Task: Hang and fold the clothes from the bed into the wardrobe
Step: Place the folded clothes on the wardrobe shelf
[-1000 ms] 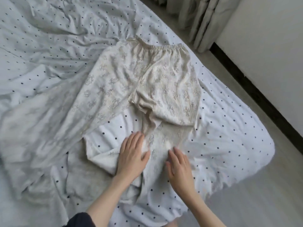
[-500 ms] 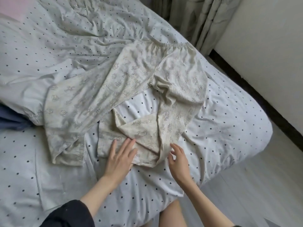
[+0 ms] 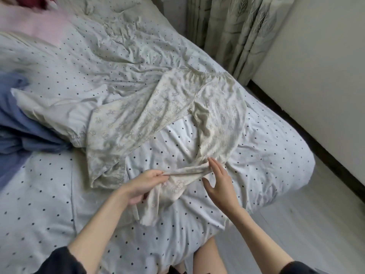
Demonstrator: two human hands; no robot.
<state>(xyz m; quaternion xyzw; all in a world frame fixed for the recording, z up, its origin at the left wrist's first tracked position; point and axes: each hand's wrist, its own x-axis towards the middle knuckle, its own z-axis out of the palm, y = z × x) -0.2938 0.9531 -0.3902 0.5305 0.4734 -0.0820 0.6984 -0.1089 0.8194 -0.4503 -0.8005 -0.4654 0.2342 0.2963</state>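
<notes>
The trousers [image 3: 167, 115] lie spread on the bed [image 3: 266, 147], waistband at the far end toward the curtain [image 3: 237, 32], one leg running flat to the left of the waistband and ending in a rumpled cuff. The other leg comes straight down from the waistband to me and is bunched between my hands. My left hand [image 3: 144, 184] pinches a gathered fold of that leg between thumb and fingers, lifting it a little off the sheet, and the cuff end hangs down below my fist. My right hand [image 3: 221, 184] is at the other end of the same fold, nearer the waistband, fingers spread and mostly straight, fingertips touching the cloth, thumb apart below it; it grips nothing. Well left of the trousers a blue garment [image 3: 17, 123] lies heaped, and a pink garment [image 3: 33, 24] sits at the far left corner.
</notes>
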